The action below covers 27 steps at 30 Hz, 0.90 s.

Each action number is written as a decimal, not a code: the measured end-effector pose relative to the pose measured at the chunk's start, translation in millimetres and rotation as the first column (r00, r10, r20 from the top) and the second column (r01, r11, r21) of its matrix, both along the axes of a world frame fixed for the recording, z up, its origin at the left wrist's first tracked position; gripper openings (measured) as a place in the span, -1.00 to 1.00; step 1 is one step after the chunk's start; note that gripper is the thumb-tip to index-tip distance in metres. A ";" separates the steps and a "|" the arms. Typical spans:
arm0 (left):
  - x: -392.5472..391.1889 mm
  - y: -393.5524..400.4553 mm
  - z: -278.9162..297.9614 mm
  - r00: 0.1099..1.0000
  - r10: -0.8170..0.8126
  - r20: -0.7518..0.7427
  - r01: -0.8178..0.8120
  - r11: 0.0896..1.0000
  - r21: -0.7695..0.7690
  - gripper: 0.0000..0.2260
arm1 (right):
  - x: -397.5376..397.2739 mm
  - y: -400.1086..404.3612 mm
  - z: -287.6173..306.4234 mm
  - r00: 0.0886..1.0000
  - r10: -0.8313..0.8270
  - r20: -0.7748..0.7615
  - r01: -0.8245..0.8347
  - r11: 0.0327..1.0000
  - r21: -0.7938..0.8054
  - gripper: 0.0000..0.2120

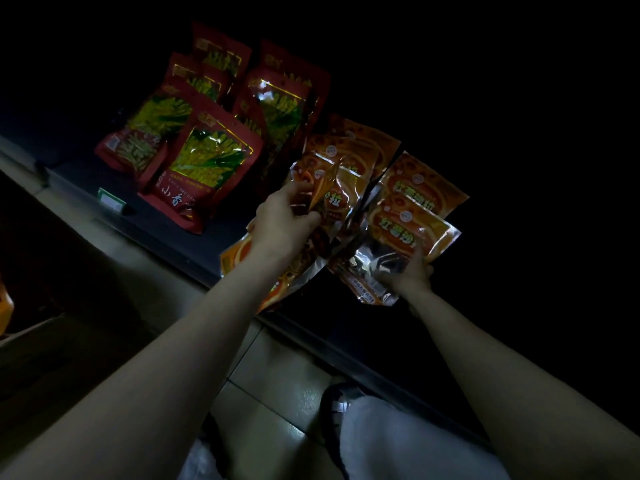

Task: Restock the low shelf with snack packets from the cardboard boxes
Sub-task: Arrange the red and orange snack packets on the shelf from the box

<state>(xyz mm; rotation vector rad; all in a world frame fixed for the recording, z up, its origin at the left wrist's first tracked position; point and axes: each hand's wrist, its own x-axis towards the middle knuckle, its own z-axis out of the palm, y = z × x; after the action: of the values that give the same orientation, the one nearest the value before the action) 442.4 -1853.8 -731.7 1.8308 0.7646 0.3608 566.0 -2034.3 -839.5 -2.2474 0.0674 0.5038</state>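
Glossy, crinkled orange snack packets (349, 174) with clear windows sit mid-frame on the dark low shelf (194, 237); left hand (282, 225) grips one upright packet by its lower edge, right hand (410, 277) holds a foil-backed packet (398, 244) from beneath. Flat red pouches (204, 164) with yellow-green panels lean at upper left. Pale glossy floor tiles (277, 372) below; surroundings dark.

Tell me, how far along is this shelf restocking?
Partway, it seems. Red packets already stand in rows on the shelf, and orange packets stand behind the hands. In hand: the left hand grips an orange packet, the right hand holds another. These remain to be placed; the boxes are out of view.
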 end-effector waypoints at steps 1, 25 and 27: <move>-0.3 -0.5 -0.2 1.000 -0.007 0.004 0.007 1.000 -0.002 -0.60 | 3.6 4.0 3.1 0.999 0.013 -0.036 -0.013 1.000 0.006 0.05; 12.8 -43.5 27.2 0.984 0.015 0.179 0.021 0.980 -0.199 -0.65 | -25.5 19.5 108.2 0.628 0.763 -0.152 -0.744 0.647 0.170 -0.03; 14.8 -46.2 27.3 0.982 -0.003 0.187 0.069 0.936 -0.346 -0.64 | -31.9 16.1 101.1 0.762 0.642 -0.082 -0.622 0.762 0.182 -0.17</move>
<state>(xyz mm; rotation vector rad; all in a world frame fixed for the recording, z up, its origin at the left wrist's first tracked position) 457.2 -1900.0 -704.4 1.4510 0.6208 0.3396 534.1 -2018.2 -738.4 -2.0470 -0.6705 0.9936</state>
